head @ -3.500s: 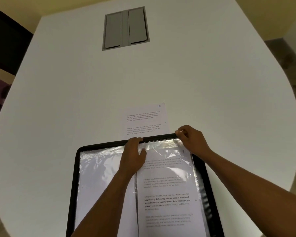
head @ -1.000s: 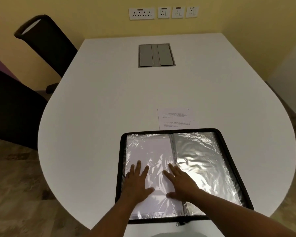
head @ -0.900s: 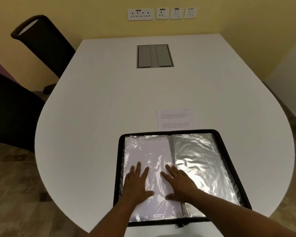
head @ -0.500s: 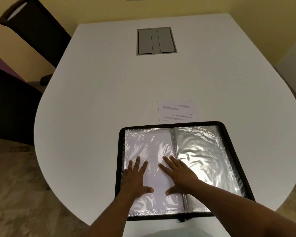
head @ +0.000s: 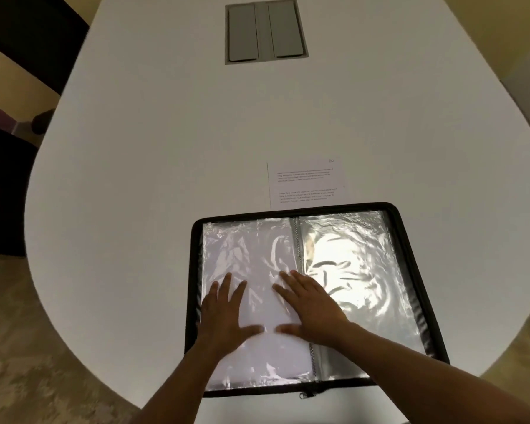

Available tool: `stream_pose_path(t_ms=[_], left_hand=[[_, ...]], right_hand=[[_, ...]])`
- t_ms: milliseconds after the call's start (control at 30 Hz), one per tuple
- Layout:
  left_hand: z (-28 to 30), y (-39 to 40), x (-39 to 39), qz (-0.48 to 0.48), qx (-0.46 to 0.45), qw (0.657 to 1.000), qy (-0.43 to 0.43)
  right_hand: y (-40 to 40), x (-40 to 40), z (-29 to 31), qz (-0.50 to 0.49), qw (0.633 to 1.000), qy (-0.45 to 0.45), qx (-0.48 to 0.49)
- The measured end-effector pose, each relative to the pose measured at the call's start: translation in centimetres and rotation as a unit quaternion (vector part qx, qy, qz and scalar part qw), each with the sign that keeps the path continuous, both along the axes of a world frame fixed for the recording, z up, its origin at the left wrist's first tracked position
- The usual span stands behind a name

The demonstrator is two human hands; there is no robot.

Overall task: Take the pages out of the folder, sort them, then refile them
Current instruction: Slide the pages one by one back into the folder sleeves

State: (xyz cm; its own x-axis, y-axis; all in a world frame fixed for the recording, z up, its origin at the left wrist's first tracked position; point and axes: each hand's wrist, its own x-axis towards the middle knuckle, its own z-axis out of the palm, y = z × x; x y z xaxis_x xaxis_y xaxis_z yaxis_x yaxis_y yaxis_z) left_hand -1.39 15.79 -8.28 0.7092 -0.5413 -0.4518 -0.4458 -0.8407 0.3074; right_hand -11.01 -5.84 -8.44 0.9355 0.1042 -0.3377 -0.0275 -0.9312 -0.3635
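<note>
Room: yellow wall at the far edges, patterned beige floor at near left, dark chairs (head: pixel 10 166) along the left side.
Desk: a white rounded desk (head: pixel 153 166) fills the view; a grey two-flap cable hatch (head: pixel 266 31) is set into its far middle.
Folder: a black zip-edged folder (head: pixel 416 270) lies open and flat at the near edge of the desk, right of centre, its ring spine running near to far down the middle.
Sleeves: the left sleeve (head: pixel 242 249) shows a white sheet inside the clear plastic; the right sleeve (head: pixel 355 270) is crinkled and glares silver, so I cannot tell what it holds.
Loose page: one printed page (head: pixel 306 185) lies on the desk just beyond the folder's far edge, its near part tucked under the folder.
Writing: two blocks of small print on the page, too small to read; a short mark at its far right corner, not legible.
Left hand: the left hand (head: pixel 224 316) lies palm down, fingers spread, pressing on the left sleeve.
Right hand: the right hand (head: pixel 311 310) lies flat, fingers spread, over the left sleeve beside the spine, its thumb pointing toward the left hand's thumb.
</note>
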Motion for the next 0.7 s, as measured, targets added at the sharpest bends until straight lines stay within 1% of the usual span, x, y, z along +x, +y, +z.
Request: stream_pose_path(t_ms=[67,133,267,367,467,533,633,700], left_hand=[[0.4,-1.7,0.0,0.050,-0.051,0.997,-0.023],[0.8,-4.2,0.5,0.092,-0.093,0.991,-0.034],[2.2,-10.3,3.0,0.138,-0.154,0.978,-0.036],[3.1,-14.8,5.6,0.166,-0.200,0.965,-0.043],[4.1,-18.7,8.4,0.192,-0.229,0.954,-0.038],[4.3,-20.8,10.4,0.215,-0.231,0.949,-0.023],[3.8,-23.1,12.9,0.254,-0.208,0.944,0.012],[3.2,-24.2,14.2,0.276,-0.168,0.946,0.022]], right_hand=[[-0.9,0.7,0.6,-0.068,0.996,-0.036,0.036],[-2.3,1.9,1.2,-0.144,0.985,-0.079,0.056],[-6.7,5.5,2.2,-0.296,0.942,-0.123,0.102],[-10.6,8.0,2.7,-0.362,0.912,-0.161,0.107],[-14.6,10.6,2.9,-0.411,0.893,-0.149,0.106],[-17.1,12.3,2.8,-0.441,0.881,-0.135,0.101],[-19.8,14.4,2.6,-0.485,0.863,-0.093,0.106],[-21.1,15.6,2.4,-0.503,0.855,-0.055,0.110]])
